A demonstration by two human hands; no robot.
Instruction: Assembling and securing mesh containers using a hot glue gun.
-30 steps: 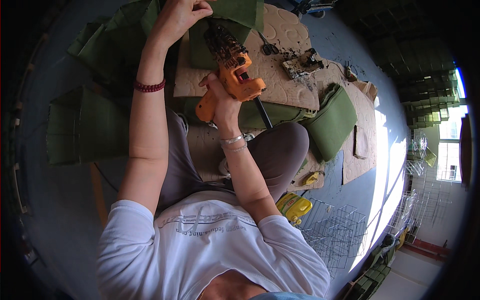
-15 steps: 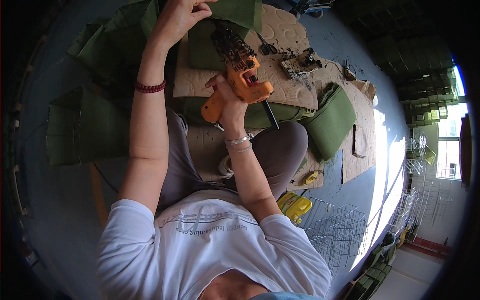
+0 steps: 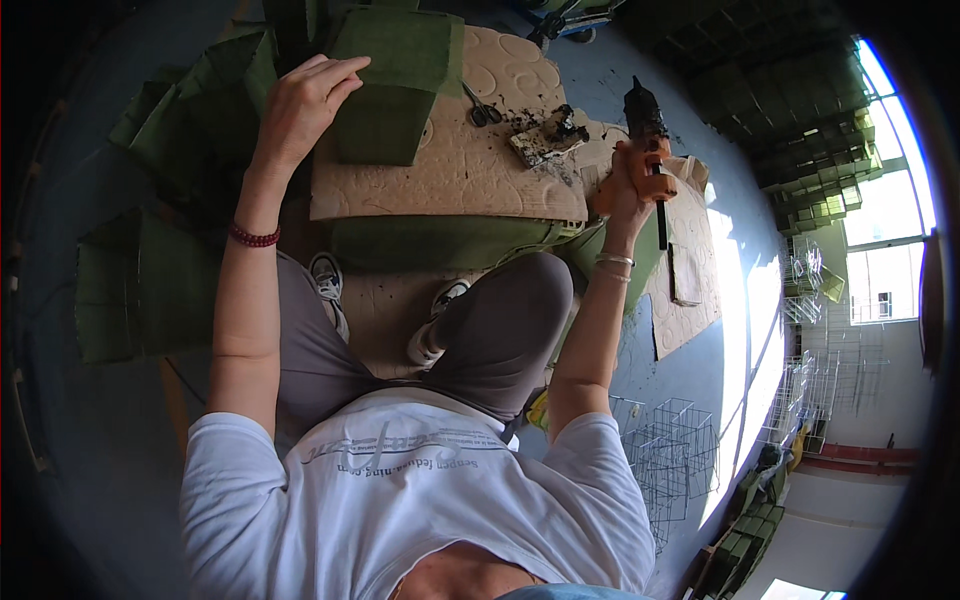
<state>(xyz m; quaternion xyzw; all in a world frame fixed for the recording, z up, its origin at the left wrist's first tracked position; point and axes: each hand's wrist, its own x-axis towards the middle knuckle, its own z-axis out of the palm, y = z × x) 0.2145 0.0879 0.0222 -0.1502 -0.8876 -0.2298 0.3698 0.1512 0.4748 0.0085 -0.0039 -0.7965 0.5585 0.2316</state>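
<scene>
My right hand (image 3: pixel 628 185) is wrapped round the handle of an orange glue gun (image 3: pixel 655 162). The gun's nozzle is crusted black and points away from me, and a dark glue stick juts from its back end. It is held out to the right, beyond the work board. My left hand (image 3: pixel 300 108) hovers beside a green fabric box (image 3: pixel 385 125), fingers stretched toward it and nothing visible in them. The box sits on a beige patterned board (image 3: pixel 450 185) in front of my knees.
Scissors (image 3: pixel 482 112) and a block smeared with black glue (image 3: pixel 545 140) lie on the board. Open green fabric boxes (image 3: pixel 150 285) stand on the left. Wire frames (image 3: pixel 675 440) are on the floor at right, and stacked green boxes (image 3: pixel 810 130) line the far right.
My right hand has carried the glue gun from over the board out to the right. The left hand has drawn back toward me and left, leaving the green box more exposed.
</scene>
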